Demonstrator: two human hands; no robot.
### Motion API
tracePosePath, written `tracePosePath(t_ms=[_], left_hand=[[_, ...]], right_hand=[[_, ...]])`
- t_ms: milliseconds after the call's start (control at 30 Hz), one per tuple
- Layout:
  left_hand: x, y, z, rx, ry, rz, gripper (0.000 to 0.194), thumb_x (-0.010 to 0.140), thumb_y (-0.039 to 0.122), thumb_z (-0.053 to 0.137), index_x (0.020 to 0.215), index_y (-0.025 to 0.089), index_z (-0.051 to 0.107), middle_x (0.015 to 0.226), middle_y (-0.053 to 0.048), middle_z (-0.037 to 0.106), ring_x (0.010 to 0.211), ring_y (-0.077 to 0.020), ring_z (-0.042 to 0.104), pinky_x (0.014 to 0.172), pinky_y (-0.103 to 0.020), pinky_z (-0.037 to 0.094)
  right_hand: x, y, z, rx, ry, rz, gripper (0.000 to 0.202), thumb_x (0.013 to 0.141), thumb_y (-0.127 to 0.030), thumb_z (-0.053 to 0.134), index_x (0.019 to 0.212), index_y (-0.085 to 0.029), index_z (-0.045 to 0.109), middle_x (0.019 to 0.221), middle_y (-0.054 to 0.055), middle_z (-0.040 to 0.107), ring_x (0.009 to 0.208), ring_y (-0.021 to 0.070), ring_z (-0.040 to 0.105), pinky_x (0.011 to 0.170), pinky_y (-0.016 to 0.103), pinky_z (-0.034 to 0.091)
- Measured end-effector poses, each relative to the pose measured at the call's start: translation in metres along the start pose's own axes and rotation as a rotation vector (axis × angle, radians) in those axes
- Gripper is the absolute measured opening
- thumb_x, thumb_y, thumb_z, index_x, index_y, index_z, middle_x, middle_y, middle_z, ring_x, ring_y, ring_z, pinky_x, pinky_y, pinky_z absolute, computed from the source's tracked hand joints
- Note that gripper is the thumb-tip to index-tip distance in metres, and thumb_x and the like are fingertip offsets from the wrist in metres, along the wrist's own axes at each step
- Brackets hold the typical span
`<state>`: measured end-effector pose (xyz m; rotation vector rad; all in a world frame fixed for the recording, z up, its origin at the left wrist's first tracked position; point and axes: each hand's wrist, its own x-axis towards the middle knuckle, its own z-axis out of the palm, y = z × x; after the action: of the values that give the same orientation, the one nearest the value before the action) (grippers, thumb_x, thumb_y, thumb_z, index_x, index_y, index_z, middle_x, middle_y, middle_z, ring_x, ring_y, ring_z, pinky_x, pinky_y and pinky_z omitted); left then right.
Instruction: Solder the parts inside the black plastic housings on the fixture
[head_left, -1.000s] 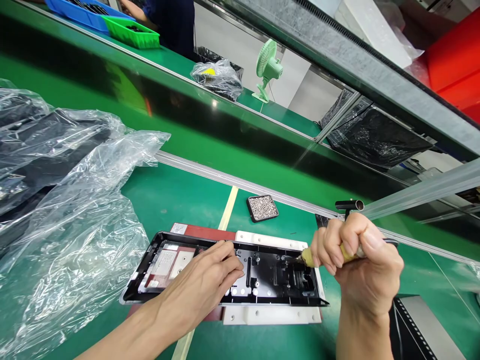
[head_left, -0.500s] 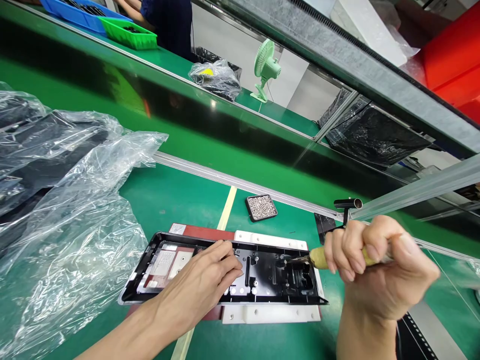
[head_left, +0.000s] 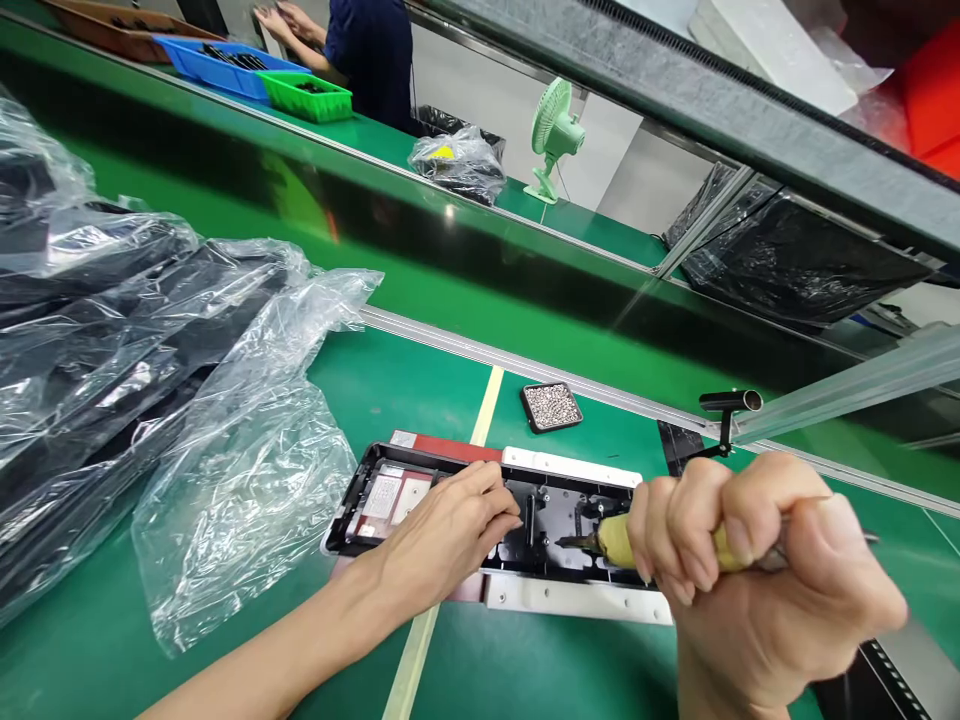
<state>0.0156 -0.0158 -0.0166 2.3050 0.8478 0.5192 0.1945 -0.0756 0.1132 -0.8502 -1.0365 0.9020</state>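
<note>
A long black plastic housing [head_left: 555,520] lies on a red and white fixture [head_left: 577,597] on the green bench. My left hand [head_left: 457,525] rests over the middle of the housing, fingers curled down into it; what they hold, if anything, is hidden. My right hand [head_left: 750,560] is wrapped round a yellow-handled tool [head_left: 619,541]. The tool's dark, narrow tip points left, over the right half of the housing. Beyond the housing sits a small black tray [head_left: 551,407] full of tiny metal parts.
Plastic-wrapped black pieces [head_left: 187,330] cover the left side. A black metal tube on a stand [head_left: 731,402] rises behind my right hand. Across the green belt [head_left: 450,270] are a fan [head_left: 555,130], blue [head_left: 217,68] and green bins [head_left: 307,97], and a person [head_left: 367,60].
The view has shifted, so most things appear farther right. The tool tip has moved left along the housing and towards its near side. My left hand stays on the housing.
</note>
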Motion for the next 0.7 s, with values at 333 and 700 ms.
tracePosePath(t_ms=[333,700], left_hand=[[0.001,0.000,0.000,-0.016,0.014,0.019,0.018,0.102,0.021,0.053,0.094,0.018,0.069,0.089,-0.003,0.058,0.082,-0.0175,0.056,0.067,-0.032,0.043],[0.000,-0.001,-0.002,-0.034,0.019,0.009,0.018,0.102,0.020,0.052,0.097,0.020,0.069,0.090,-0.002,0.058,0.083,-0.0169,0.057,0.069,-0.032,0.043]], right_hand=[[-0.001,0.008,0.007,-0.007,-0.010,0.023,0.038,0.097,-0.039,0.049,0.064,-0.020,0.051,0.048,-0.004,0.046,0.037,0.0084,0.039,0.038,0.024,0.039],[-0.005,0.022,0.012,-0.007,-0.049,0.022,0.037,0.099,-0.041,0.050,0.067,-0.021,0.051,0.050,-0.005,0.045,0.043,0.0093,0.039,0.042,0.023,0.034]])
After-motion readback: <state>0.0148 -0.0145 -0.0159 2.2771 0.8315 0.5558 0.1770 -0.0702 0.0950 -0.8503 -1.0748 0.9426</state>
